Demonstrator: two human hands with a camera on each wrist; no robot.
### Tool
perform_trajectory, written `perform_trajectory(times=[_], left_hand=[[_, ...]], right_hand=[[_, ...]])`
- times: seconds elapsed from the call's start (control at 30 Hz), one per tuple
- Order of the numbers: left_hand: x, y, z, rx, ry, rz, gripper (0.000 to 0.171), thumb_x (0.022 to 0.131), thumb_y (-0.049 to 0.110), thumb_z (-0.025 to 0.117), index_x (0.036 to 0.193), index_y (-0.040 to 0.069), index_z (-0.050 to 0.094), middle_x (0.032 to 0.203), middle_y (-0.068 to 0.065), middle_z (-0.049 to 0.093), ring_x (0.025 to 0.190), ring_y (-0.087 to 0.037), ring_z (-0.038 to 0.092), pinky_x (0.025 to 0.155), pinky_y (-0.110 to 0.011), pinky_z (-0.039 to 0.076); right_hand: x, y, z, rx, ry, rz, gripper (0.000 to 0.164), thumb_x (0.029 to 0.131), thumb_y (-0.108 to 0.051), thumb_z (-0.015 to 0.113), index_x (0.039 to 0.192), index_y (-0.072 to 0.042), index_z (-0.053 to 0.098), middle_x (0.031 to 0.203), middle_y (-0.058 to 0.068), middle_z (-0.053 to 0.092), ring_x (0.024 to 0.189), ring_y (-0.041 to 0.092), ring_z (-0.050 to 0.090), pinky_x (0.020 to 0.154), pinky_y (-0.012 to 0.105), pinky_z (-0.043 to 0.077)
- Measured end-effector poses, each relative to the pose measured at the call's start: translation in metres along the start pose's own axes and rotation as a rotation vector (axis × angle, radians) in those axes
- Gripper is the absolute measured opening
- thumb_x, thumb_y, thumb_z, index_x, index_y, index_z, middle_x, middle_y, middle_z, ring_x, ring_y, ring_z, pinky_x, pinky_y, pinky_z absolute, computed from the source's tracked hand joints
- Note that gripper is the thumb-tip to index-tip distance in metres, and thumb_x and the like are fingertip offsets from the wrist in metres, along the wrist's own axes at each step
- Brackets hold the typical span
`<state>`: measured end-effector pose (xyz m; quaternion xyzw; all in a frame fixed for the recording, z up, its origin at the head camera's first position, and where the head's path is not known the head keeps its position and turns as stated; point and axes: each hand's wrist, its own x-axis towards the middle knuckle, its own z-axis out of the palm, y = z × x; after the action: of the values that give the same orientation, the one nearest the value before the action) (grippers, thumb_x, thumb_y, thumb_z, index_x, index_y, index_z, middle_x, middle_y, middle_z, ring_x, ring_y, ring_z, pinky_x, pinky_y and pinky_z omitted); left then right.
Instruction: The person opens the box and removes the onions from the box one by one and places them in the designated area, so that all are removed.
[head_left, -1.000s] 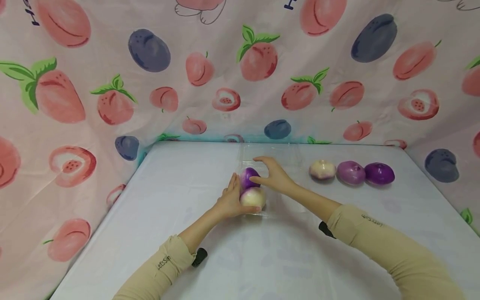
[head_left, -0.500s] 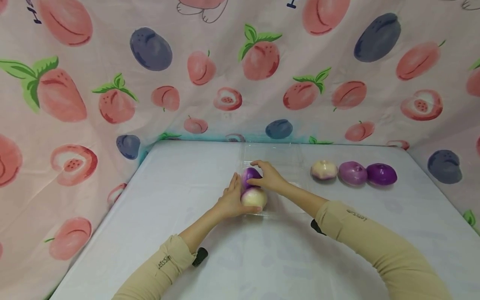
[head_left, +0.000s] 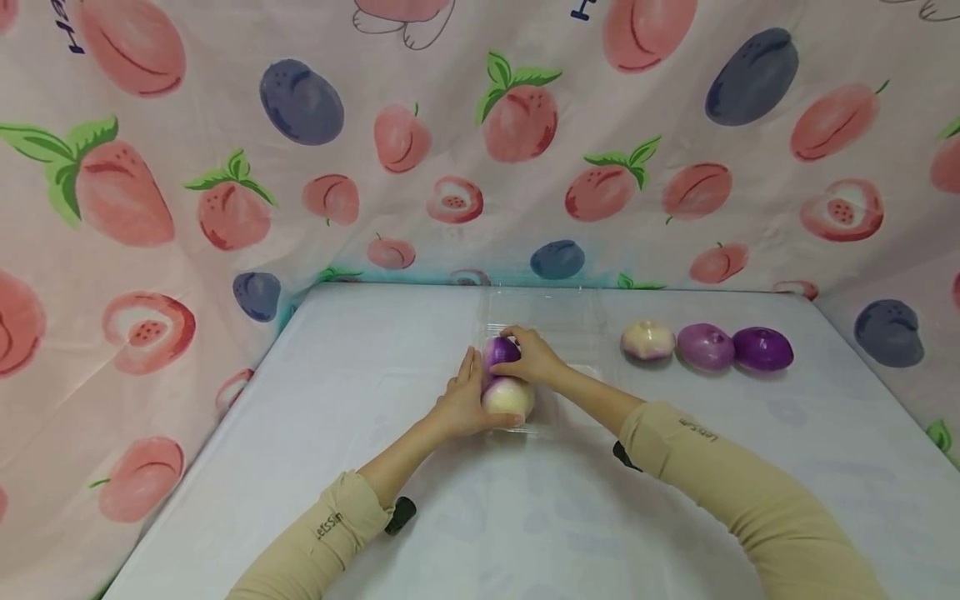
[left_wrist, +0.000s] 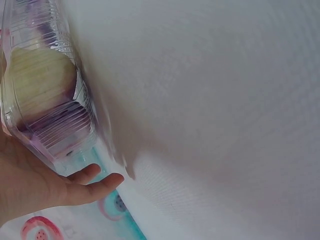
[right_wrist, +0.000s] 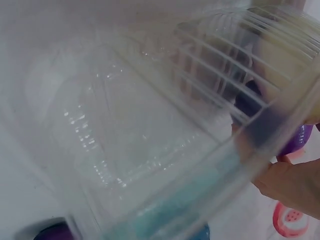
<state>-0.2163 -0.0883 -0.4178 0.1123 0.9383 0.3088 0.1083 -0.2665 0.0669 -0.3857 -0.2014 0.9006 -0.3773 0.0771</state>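
A clear plastic box [head_left: 573, 404] stands mid-table with two onions in its left side. The front one is a whitish onion [head_left: 507, 402]; behind it sits a purple onion [head_left: 504, 352]. My right hand [head_left: 538, 358] grips the purple onion, thumb in front and fingers behind. My left hand [head_left: 459, 404] rests against the box's left wall, fingers straight and thumb across the front edge. In the left wrist view the left hand [left_wrist: 42, 182] lies along the ribbed wall. Box plastic partly veils the right hand [right_wrist: 290, 182] in the right wrist view.
Right of the box, a whitish onion [head_left: 647, 341], a light purple onion [head_left: 705, 347] and a dark purple onion [head_left: 762, 348] stand in a row. The box's clear lid [head_left: 543, 306] lies raised toward the back. A fruit-print cloth [head_left: 450, 83] hangs behind the white table [head_left: 360, 367].
My right hand has moved slightly left and down, its fingers closing round the purple onion, which has shifted a little. The left hand has stayed in place.
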Motion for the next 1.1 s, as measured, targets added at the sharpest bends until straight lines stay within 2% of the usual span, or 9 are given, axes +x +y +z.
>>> perform_trajectory(times=[0.1,0.4,0.9,1.1], left_hand=[[-0.0002,0.0001,0.0003,0.004,-0.003,0.000,0.123,0.072,0.056,0.074,0.150,0.000,-0.002,0.159,-0.015,-0.008,0.136,-0.050,0.024,0.096,-0.069,0.033],[-0.0006,0.0029,-0.0013,0.003,0.000,0.009,0.123,0.071,0.056,0.074,0.150,0.000,-0.001,0.159,-0.016,-0.008,0.136,-0.050,0.024,0.096,-0.069,0.032],[-0.0002,0.0011,0.0008,0.001,-0.001,-0.011,0.123,0.071,0.057,0.074,0.150,-0.001,-0.002,0.159,-0.015,-0.008,0.137,-0.049,0.021,0.098,-0.070,0.029],[0.0000,0.0015,0.0015,0.004,0.006,-0.017,0.124,0.071,0.057,0.074,0.150,-0.002,-0.001,0.159,-0.015,-0.008,0.137,-0.049,0.023,0.097,-0.070,0.030]], right_hand=[[0.0002,0.0000,0.0007,0.011,0.005,0.021,0.059,0.083,-0.016,0.071,0.129,0.008,0.044,0.127,0.031,0.050,0.118,0.042,0.049,0.097,0.050,0.045],[-0.0002,0.0011,-0.0001,0.011,0.041,-0.001,0.057,0.081,-0.014,0.073,0.127,0.006,0.047,0.123,0.029,0.054,0.114,0.042,0.053,0.094,0.049,0.048],[-0.0053,-0.0016,-0.0008,0.021,0.103,0.011,0.062,0.081,-0.017,0.074,0.131,0.005,0.045,0.127,0.029,0.052,0.116,0.042,0.053,0.094,0.049,0.047],[-0.0062,-0.0035,-0.0051,-0.004,0.131,0.014,0.068,0.082,-0.021,0.073,0.134,0.009,0.042,0.130,0.029,0.050,0.118,0.041,0.051,0.095,0.047,0.047]])
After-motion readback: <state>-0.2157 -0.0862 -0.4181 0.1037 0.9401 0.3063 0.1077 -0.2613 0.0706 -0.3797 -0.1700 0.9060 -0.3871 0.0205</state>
